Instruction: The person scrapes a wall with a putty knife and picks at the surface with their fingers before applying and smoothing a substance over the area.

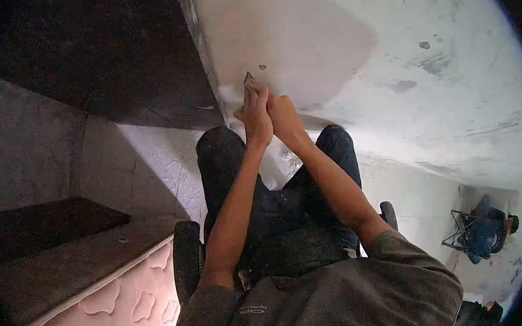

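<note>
Both hands are together in front of the pale wall, just above the knees. My left hand point(256, 119) has its fingers stretched up along a thin, dull, pointed piece point(249, 81), which looks like a flat tool or scrap; its exact kind is unclear. Close beside it, my right hand point(286, 119) is curled, with its knuckles toward the wall. What its fingers hold, if anything, is hidden. A damp-looking darker patch covers the wall point(319, 42) around the hands, and a small chip mark point(262, 67) shows just above them.
A dark panel point(112, 58) borders the wall at the upper left. Below it are a brown ledge point(96, 255) and a pink quilted mattress point(125, 302). At the lower right a person point(486, 231) sits on a folding chair point(456, 231). Chair armrests point(188, 254) flank my body.
</note>
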Demonstrator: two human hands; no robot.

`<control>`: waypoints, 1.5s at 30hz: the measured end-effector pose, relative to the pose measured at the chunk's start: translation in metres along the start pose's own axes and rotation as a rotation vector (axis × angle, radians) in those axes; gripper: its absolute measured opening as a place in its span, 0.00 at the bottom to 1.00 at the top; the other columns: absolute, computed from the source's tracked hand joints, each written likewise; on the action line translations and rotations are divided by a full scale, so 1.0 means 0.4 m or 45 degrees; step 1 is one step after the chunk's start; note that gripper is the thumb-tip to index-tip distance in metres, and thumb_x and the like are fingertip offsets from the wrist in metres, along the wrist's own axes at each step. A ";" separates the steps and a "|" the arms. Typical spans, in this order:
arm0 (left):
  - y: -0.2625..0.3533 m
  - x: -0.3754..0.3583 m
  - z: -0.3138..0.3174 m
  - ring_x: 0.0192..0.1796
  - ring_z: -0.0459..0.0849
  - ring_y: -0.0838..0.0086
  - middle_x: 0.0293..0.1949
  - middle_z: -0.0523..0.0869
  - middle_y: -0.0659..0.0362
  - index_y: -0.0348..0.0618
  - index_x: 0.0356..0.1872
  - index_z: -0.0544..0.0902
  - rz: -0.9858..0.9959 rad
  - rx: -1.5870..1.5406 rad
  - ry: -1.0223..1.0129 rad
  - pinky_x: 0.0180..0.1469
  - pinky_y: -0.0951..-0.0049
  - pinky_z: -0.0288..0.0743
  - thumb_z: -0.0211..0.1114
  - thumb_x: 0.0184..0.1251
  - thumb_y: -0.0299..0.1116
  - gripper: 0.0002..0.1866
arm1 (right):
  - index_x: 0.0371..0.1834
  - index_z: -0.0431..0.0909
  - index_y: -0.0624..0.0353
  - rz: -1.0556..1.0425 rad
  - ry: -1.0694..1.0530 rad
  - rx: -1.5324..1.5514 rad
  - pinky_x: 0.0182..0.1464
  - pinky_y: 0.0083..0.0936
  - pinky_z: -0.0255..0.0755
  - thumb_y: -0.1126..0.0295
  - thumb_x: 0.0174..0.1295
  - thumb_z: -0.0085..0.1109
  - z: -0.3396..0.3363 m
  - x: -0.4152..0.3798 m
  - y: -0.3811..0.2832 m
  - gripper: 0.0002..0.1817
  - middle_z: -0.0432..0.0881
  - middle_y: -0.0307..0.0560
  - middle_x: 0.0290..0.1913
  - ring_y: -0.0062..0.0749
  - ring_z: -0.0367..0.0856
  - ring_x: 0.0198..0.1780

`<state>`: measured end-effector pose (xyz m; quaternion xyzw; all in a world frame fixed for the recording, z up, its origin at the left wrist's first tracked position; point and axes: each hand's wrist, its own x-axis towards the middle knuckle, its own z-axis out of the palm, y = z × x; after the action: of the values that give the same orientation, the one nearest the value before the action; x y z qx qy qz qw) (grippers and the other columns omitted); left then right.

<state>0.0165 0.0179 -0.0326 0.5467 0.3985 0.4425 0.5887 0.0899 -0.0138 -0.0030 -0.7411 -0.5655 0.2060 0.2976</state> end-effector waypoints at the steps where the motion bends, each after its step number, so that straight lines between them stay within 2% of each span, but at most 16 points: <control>1: 0.046 -0.015 0.004 0.64 0.65 0.56 0.62 0.69 0.46 0.36 0.57 0.69 0.002 -0.001 -0.001 0.62 0.56 0.46 0.40 0.72 0.46 0.25 | 0.41 0.74 0.65 -0.001 0.002 -0.001 0.39 0.54 0.72 0.67 0.62 0.49 -0.007 -0.010 0.005 0.12 0.79 0.70 0.32 0.66 0.79 0.37; 7: 0.011 -0.008 0.013 0.64 0.65 0.56 0.63 0.67 0.44 0.35 0.59 0.68 0.124 0.812 0.068 0.60 0.55 0.48 0.39 0.73 0.44 0.25 | 0.43 0.73 0.63 -0.035 -0.072 0.001 0.39 0.55 0.72 0.68 0.62 0.49 -0.015 -0.007 0.004 0.11 0.80 0.69 0.33 0.65 0.79 0.38; 10: 0.033 -0.013 0.004 0.64 0.65 0.55 0.61 0.69 0.44 0.36 0.60 0.68 0.114 0.085 -0.031 0.59 0.56 0.48 0.41 0.72 0.45 0.25 | 0.43 0.74 0.62 0.012 0.006 -0.056 0.39 0.54 0.71 0.67 0.62 0.49 -0.028 -0.017 -0.020 0.11 0.80 0.68 0.32 0.65 0.79 0.36; 17: 0.023 0.009 0.009 0.59 0.68 0.57 0.52 0.74 0.46 0.38 0.55 0.69 -0.063 0.236 0.057 0.60 0.57 0.47 0.43 0.70 0.43 0.22 | 0.42 0.74 0.64 -0.280 0.015 -0.003 0.39 0.55 0.72 0.68 0.62 0.49 -0.005 0.004 0.017 0.11 0.79 0.68 0.31 0.66 0.78 0.37; 19: 0.072 -0.017 0.003 0.60 0.68 0.57 0.52 0.74 0.46 0.36 0.54 0.70 0.193 0.217 -0.002 0.60 0.56 0.47 0.43 0.71 0.44 0.22 | 0.41 0.74 0.64 0.043 -0.028 -0.046 0.39 0.55 0.72 0.68 0.62 0.49 -0.011 0.009 -0.005 0.11 0.79 0.69 0.30 0.67 0.78 0.36; 23: 0.042 -0.019 0.005 0.63 0.66 0.56 0.59 0.71 0.46 0.38 0.56 0.71 0.058 0.287 -0.053 0.62 0.56 0.44 0.41 0.71 0.44 0.23 | 0.43 0.75 0.65 0.055 0.018 0.074 0.40 0.55 0.72 0.68 0.62 0.49 -0.060 -0.013 -0.024 0.12 0.79 0.71 0.33 0.67 0.78 0.37; 25: 0.049 -0.006 0.020 0.64 0.65 0.57 0.61 0.70 0.46 0.38 0.59 0.70 0.329 0.750 0.096 0.63 0.54 0.43 0.39 0.72 0.44 0.24 | 0.42 0.75 0.65 -0.023 0.031 0.033 0.40 0.54 0.72 0.69 0.61 0.49 -0.041 -0.004 -0.013 0.12 0.79 0.70 0.34 0.67 0.78 0.37; 29: 0.031 0.008 -0.003 0.65 0.65 0.66 0.62 0.70 0.50 0.31 0.61 0.69 -0.171 -0.465 0.019 0.68 0.68 0.51 0.45 0.72 0.47 0.28 | 0.43 0.76 0.64 -0.038 -0.047 -0.063 0.41 0.54 0.72 0.67 0.62 0.48 -0.011 0.003 0.008 0.13 0.80 0.69 0.34 0.65 0.79 0.39; 30: 0.020 -0.006 -0.015 0.66 0.63 0.56 0.65 0.67 0.48 0.36 0.64 0.66 -0.051 -0.135 -0.059 0.65 0.63 0.47 0.41 0.74 0.44 0.26 | 0.44 0.75 0.64 0.006 -0.029 -0.033 0.42 0.54 0.72 0.66 0.62 0.47 -0.009 0.003 0.006 0.14 0.80 0.69 0.34 0.64 0.79 0.40; 34: 0.024 -0.017 -0.007 0.67 0.63 0.59 0.66 0.66 0.48 0.35 0.64 0.65 0.259 0.708 -0.039 0.65 0.61 0.45 0.41 0.74 0.45 0.27 | 0.44 0.75 0.64 0.024 0.000 0.012 0.44 0.54 0.71 0.67 0.62 0.47 -0.038 -0.005 -0.024 0.14 0.79 0.69 0.35 0.63 0.79 0.41; 35: 0.013 -0.010 -0.012 0.67 0.63 0.59 0.66 0.66 0.48 0.35 0.64 0.65 0.264 0.706 -0.049 0.65 0.61 0.45 0.41 0.74 0.45 0.27 | 0.45 0.75 0.64 -0.102 0.050 -0.004 0.43 0.54 0.72 0.68 0.62 0.48 -0.012 -0.001 -0.019 0.13 0.79 0.68 0.34 0.64 0.79 0.40; 37: 0.043 0.013 -0.017 0.69 0.63 0.63 0.66 0.68 0.49 0.35 0.64 0.68 -0.219 -0.300 0.036 0.69 0.67 0.51 0.45 0.73 0.46 0.28 | 0.45 0.75 0.64 -0.230 0.130 -0.028 0.42 0.53 0.72 0.69 0.62 0.49 -0.008 0.003 -0.008 0.13 0.79 0.68 0.33 0.64 0.79 0.39; 38: 0.060 0.000 -0.030 0.66 0.65 0.58 0.63 0.70 0.47 0.34 0.61 0.69 -0.030 0.355 -0.011 0.66 0.62 0.48 0.40 0.74 0.42 0.24 | 0.45 0.75 0.63 -0.158 0.117 -0.025 0.40 0.53 0.73 0.70 0.61 0.50 -0.011 0.004 -0.002 0.12 0.80 0.67 0.32 0.65 0.78 0.39; 40: -0.079 0.001 -0.081 0.65 0.67 0.59 0.63 0.71 0.47 0.34 0.61 0.69 -0.008 0.347 0.067 0.66 0.65 0.53 0.43 0.73 0.46 0.27 | 0.45 0.76 0.63 -0.102 0.111 -0.016 0.39 0.52 0.73 0.71 0.61 0.50 -0.038 -0.009 -0.006 0.12 0.80 0.67 0.32 0.66 0.78 0.38; 43: -0.008 -0.040 -0.063 0.58 0.71 0.62 0.58 0.75 0.49 0.35 0.58 0.72 -0.210 0.270 0.149 0.58 0.68 0.61 0.46 0.72 0.48 0.27 | 0.32 0.74 0.66 -0.288 0.408 0.223 0.20 0.37 0.67 0.68 0.64 0.54 -0.117 -0.088 0.020 0.10 0.75 0.51 0.17 0.51 0.73 0.16; 45: 0.071 -0.064 -0.036 0.52 0.74 0.63 0.52 0.78 0.51 0.36 0.54 0.75 -0.427 0.210 0.151 0.51 0.68 0.65 0.46 0.72 0.47 0.24 | 0.29 0.72 0.62 0.300 0.021 0.850 0.12 0.25 0.59 0.62 0.66 0.55 -0.147 -0.146 0.028 0.14 0.68 0.38 0.13 0.27 0.66 0.09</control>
<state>-0.0071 -0.0022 -0.0057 0.4920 0.5526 0.3356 0.5830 0.1196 -0.0841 0.0308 -0.6647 -0.3753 0.4064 0.5021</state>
